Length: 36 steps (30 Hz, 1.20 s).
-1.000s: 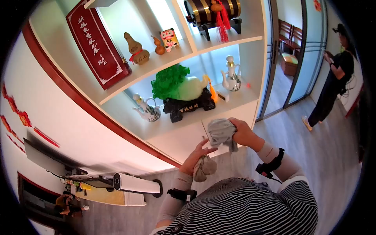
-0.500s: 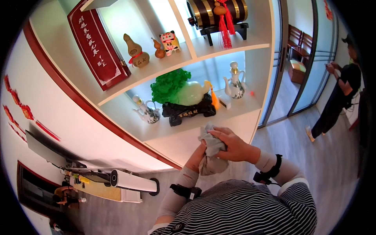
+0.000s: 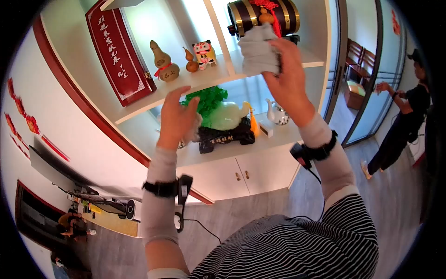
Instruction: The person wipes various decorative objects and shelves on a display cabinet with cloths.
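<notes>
My right hand [image 3: 291, 81] is raised to the upper shelf, closed on a folded grey cloth [image 3: 259, 53]. The cloth is in front of the shelf edge and hides part of the small wooden barrel [image 3: 265, 21] and its stand. My left hand [image 3: 178, 116] is held up with thumb and fingers apart, in front of the lower shelf's left side. A pale patch beside its palm is too blurred to name. Just beyond that hand stands a green-and-white cabbage ornament [image 3: 225, 115] on a black base [image 3: 227, 137]. The left hand largely hides a white pitcher.
On the upper shelf are a red plaque [image 3: 116, 51], two gourds [image 3: 162, 63] and a cat figurine [image 3: 204, 53]. A white pitcher [image 3: 278, 114] and a yellow tassel [image 3: 253, 123] are on the lower shelf. A person in black [image 3: 404, 111] stands by the sliding door at right.
My hands, together on the cloth at chest height before, have parted and risen. The right carried the cloth up to the barrel; the left moved up and left. The person at right raised an arm.
</notes>
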Each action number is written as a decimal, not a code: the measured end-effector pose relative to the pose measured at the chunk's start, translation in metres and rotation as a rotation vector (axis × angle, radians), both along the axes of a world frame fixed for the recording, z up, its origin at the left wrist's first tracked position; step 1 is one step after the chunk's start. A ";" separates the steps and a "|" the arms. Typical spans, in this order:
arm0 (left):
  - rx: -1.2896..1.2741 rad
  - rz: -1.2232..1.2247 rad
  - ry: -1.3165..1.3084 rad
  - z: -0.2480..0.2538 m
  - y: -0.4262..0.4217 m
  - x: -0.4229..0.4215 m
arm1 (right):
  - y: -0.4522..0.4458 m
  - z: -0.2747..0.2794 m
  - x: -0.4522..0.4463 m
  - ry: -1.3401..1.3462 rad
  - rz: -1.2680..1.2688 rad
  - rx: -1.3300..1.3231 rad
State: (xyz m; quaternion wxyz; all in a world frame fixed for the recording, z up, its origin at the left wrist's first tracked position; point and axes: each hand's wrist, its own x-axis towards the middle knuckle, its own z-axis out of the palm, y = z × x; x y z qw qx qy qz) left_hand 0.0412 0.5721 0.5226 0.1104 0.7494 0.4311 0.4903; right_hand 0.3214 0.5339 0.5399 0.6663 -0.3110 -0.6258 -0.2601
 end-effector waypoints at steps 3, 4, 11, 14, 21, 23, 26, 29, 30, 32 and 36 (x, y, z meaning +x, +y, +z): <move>0.327 0.063 0.350 0.017 0.026 0.007 | 0.043 -0.008 -0.006 -0.359 -0.309 -0.118; 0.294 0.102 0.438 0.017 0.031 0.010 | 0.061 -0.025 -0.010 -0.398 -0.347 -0.189; 0.259 0.270 0.744 0.012 0.048 0.029 | 0.068 -0.035 -0.017 -0.426 -0.408 -0.260; 0.303 0.228 0.762 0.020 0.054 0.027 | 0.072 -0.023 -0.019 -0.359 -0.234 -0.395; 0.336 0.212 0.740 0.020 0.057 0.027 | 0.096 -0.009 -0.016 -0.270 -0.237 -0.440; 0.325 0.226 0.712 0.021 0.059 0.029 | 0.104 -0.007 -0.017 -0.263 -0.259 -0.477; 0.336 0.253 0.720 0.024 0.060 0.033 | 0.106 -0.006 -0.015 -0.295 -0.261 -0.490; 0.349 0.295 0.777 0.024 0.063 0.036 | 0.097 -0.006 -0.011 -0.323 -0.239 -0.453; 0.362 0.313 0.805 0.023 0.064 0.037 | 0.094 -0.006 -0.010 -0.323 -0.240 -0.452; 0.364 0.337 0.835 0.021 0.064 0.038 | 0.091 -0.007 -0.009 -0.348 -0.219 -0.449; 0.367 0.315 0.838 0.025 0.066 0.036 | 0.102 -0.006 -0.008 -0.314 -0.170 -0.528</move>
